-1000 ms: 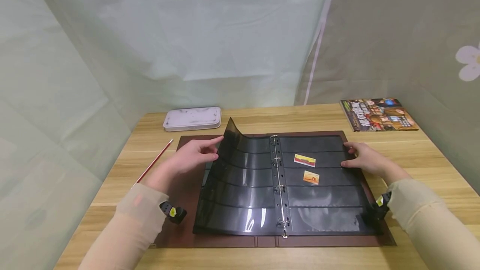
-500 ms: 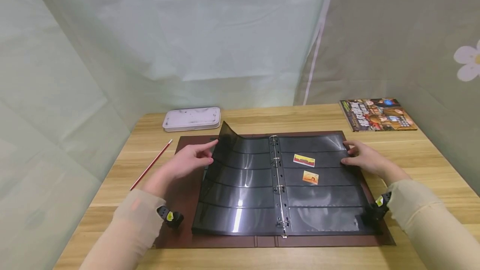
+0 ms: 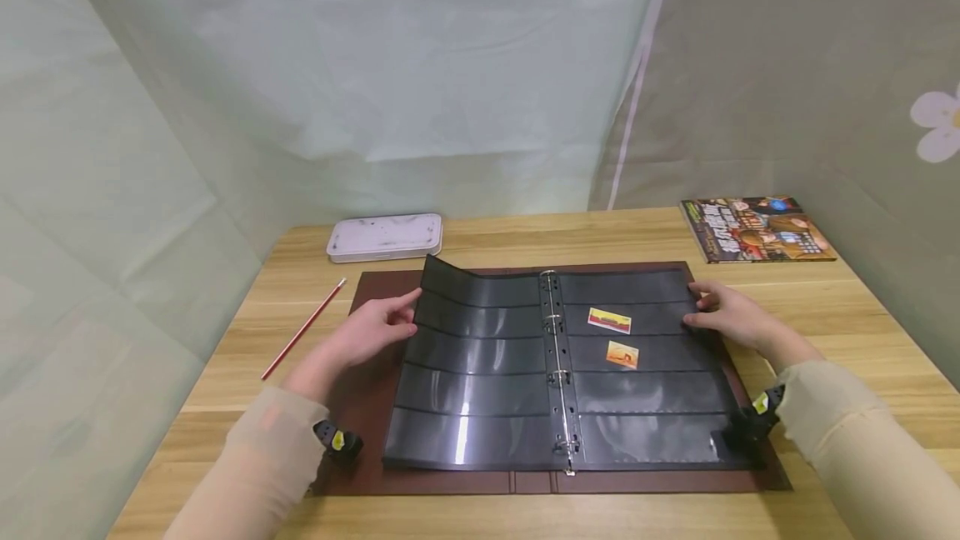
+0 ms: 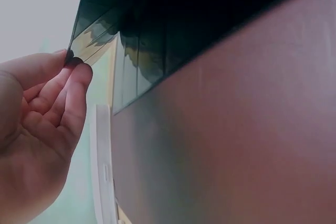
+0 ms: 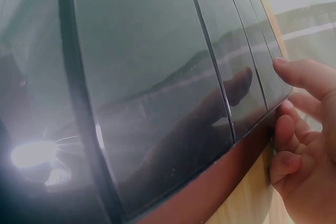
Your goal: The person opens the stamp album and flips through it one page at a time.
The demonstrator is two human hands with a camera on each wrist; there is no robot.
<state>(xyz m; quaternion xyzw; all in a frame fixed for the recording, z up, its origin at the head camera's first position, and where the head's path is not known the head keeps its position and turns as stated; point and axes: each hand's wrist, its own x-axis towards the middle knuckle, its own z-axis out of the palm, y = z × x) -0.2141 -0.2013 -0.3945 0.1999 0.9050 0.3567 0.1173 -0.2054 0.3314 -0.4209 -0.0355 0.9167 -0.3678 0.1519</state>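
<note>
An open ring-bound stamp album (image 3: 360,448) with a maroon cover lies on the table, its black pages divided into clear strip pockets. My left hand (image 3: 375,327) pinches the outer edge of the left page (image 3: 480,352) between thumb and fingers, and that page's far corner curls up off the cover. In the left wrist view the pinched page (image 4: 152,35) shows its dark, shiny underside. At the right page (image 3: 645,394), my right hand (image 3: 731,319) has its thumb over the outer edge and its other fingers curled beside it. Two small stamps, one red-yellow (image 3: 610,321) and one orange (image 3: 622,355), sit in this page's pockets.
A red pencil (image 3: 303,329) lies left of the album. Behind it is a pale tin case (image 3: 385,237) at the back left, and a colourful book (image 3: 757,229) lies at the back right. Metal rings (image 3: 558,377) run down the album's middle.
My left hand has moved left and slightly toward me, lowering the left page toward the cover so its raised corner sits lower. The right hand has stayed nearly in place.
</note>
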